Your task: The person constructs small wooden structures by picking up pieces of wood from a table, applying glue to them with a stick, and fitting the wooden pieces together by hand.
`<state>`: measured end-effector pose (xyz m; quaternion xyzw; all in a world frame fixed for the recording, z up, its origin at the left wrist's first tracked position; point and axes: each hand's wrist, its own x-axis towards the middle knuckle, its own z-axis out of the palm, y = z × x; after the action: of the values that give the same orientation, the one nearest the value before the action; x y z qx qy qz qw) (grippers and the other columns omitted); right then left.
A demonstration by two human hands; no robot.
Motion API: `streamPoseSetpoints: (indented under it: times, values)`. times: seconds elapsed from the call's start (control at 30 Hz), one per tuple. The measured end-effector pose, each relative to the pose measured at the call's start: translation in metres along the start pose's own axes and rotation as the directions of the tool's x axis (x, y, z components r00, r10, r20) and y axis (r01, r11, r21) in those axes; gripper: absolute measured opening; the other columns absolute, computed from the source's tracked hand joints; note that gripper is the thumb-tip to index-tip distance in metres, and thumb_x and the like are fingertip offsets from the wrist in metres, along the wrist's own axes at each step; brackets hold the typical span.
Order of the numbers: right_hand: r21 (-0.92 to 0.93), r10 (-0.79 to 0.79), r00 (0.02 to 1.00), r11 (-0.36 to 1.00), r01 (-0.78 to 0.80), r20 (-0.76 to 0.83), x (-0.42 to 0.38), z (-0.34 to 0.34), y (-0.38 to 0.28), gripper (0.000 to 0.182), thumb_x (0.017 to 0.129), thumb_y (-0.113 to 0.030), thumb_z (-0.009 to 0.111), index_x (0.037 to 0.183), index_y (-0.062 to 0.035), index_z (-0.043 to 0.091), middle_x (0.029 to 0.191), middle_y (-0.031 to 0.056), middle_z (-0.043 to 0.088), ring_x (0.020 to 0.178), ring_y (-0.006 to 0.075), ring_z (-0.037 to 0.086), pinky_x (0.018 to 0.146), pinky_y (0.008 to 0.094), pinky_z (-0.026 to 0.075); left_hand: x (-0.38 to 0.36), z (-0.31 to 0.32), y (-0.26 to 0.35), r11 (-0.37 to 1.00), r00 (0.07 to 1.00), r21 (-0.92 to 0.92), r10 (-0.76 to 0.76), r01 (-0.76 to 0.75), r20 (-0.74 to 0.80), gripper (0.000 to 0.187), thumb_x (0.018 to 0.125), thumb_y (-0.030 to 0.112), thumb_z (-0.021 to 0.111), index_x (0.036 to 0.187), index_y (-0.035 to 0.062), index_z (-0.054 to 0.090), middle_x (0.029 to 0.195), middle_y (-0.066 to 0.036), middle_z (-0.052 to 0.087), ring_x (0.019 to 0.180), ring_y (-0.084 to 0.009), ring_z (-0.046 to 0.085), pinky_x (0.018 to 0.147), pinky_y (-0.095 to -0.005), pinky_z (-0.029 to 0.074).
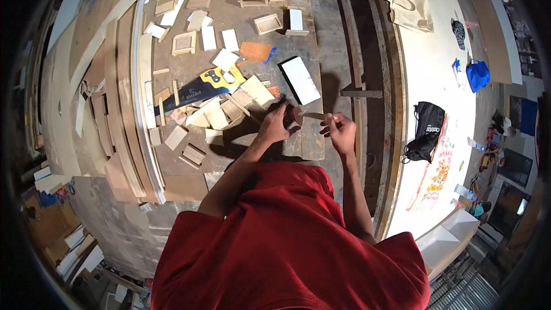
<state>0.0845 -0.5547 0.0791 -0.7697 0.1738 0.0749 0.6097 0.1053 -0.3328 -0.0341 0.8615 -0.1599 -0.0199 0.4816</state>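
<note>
Over workbench (321,51) — both hands (274,129) pinch tape roll (291,116).

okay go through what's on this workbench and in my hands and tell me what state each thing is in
left hand: closed on a dark roll, likely tape
right hand: pinching a thin strip pulled out from the roll
handsaw: lying flat among wood offcuts, untouched
white panel: lying flat, by the roll
small wooden frames: scattered flat, apart
black bag: slumped on the pale board
blue bag: crumpled, lying loose
</note>
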Motion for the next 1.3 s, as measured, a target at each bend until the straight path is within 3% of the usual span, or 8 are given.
streamPoseSetpoints:
  times: [0.13,0.23,0.3,0.37,0.5,0.8,0.9,1.3]
  values:
    - [0.248,0.068,0.997,0.966,-0.076,0.040,-0.013,-0.012,-0.022,0.028,0.104,-0.017,0.058,0.088,0.0048,0.064,0.074,0.0133,0.070,0.058,0.0164,0.067,0.055,0.0288,0.054,-0.021,-0.040,-0.005,0.908,0.961,-0.342,-0.274,0.243,-0.045,0.041,0.090,0.018,0.061,0.129,0.0027,0.059,0.089,-0.005,0.061,0.079,-0.0158,0.059,0.069,-0.0305,0.047]
    - [0.331,-0.014,0.999,0.944,-0.003,0.049,-0.027,-0.010,-0.050,0.026,0.104,-0.016,0.057,0.088,0.0045,0.064,0.074,0.0130,0.069,0.060,0.0171,0.067,0.056,0.0297,0.054,-0.029,-0.081,0.020,0.611,0.871,-0.706,-0.491,0.358,0.016,0.027,0.101,0.016,0.041,0.108,0.0047,0.063,0.071,0.004,0.037,0.062,-0.0068,0.033,0.057,-0.0257,0.028]
    - [0.393,-0.039,0.998,0.919,0.015,0.055,-0.036,-0.006,-0.069,0.023,0.104,-0.012,0.056,0.090,0.0055,0.064,0.075,0.0136,0.069,0.060,0.0187,0.067,0.056,0.0302,0.054,-0.023,-0.118,0.055,0.430,0.790,-0.805,-0.608,0.408,0.076,0.019,0.101,0.016,0.047,0.103,0.0078,0.064,0.073,0.008,0.038,0.064,-0.0037,0.032,0.058,-0.0223,0.028]
    - [0.437,-0.086,0.994,0.898,0.050,0.063,-0.044,-0.002,-0.094,0.020,0.103,-0.008,0.055,0.093,0.0064,0.064,0.077,0.0143,0.069,0.061,0.0196,0.067,0.056,0.0306,0.055,-0.018,-0.159,0.111,0.623,0.858,-0.654,-0.508,0.429,0.079,0.015,0.102,0.020,0.055,0.103,0.0083,0.065,0.074,0.007,0.044,0.067,-0.0034,0.038,0.061,-0.0211,0.032]
    - [0.504,-0.191,0.974,0.857,0.103,0.126,-0.053,0.008,-0.118,0.022,0.103,-0.011,0.056,0.101,0.0080,0.067,0.077,0.0141,0.068,0.059,0.0189,0.063,0.054,0.0300,0.053,-0.021,-0.191,0.148,0.578,0.866,-0.721,-0.496,0.381,0.060,0.014,0.097,0.008,0.066,0.108,0.0008,0.072,0.089,0.002,0.068,0.073,-0.0025,0.054,0.067,-0.0190,0.045]
    - [0.742,-0.290,0.944,0.665,0.078,0.161,-0.068,0.027,-0.136,0.038,0.091,-0.028,0.074,0.109,0.0058,0.070,0.091,0.0120,0.065,0.059,0.0184,0.062,0.050,0.0274,0.051,-0.033,-0.233,0.195,0.504,0.839,-0.824,-0.541,0.259,-0.067,0.020,0.089,-0.001,0.073,0.109,-0.0054,0.071,0.091,-0.010,0.073,0.080,-0.0144,0.071,0.068,-0.0321,0.064]
    - [0.849,-0.335,0.928,0.527,0.041,0.163,-0.075,0.035,-0.140,0.026,0.095,-0.013,0.068,0.113,0.0058,0.070,0.091,0.0133,0.064,0.062,0.0196,0.063,0.053,0.0288,0.053,-0.036,-0.246,0.210,0.596,0.882,-0.760,-0.466,0.258,-0.067,0.021,0.088,-0.003,0.074,0.108,-0.0057,0.071,0.091,-0.012,0.074,0.081,-0.0150,0.072,0.068,-0.0323,0.065]
    - [0.511,-0.393,0.918,0.800,0.314,0.053,-0.101,0.026,-0.204,0.017,0.091,0.000,0.070,0.106,0.0082,0.069,0.084,0.0112,0.064,0.062,0.0191,0.066,0.054,0.0298,0.055,-0.034,-0.268,0.258,0.754,0.922,-0.643,-0.334,0.135,-0.198,0.020,0.086,-0.008,0.073,0.107,-0.0082,0.071,0.095,-0.012,0.073,0.085,-0.0126,0.070,0.073,-0.0281,0.063]
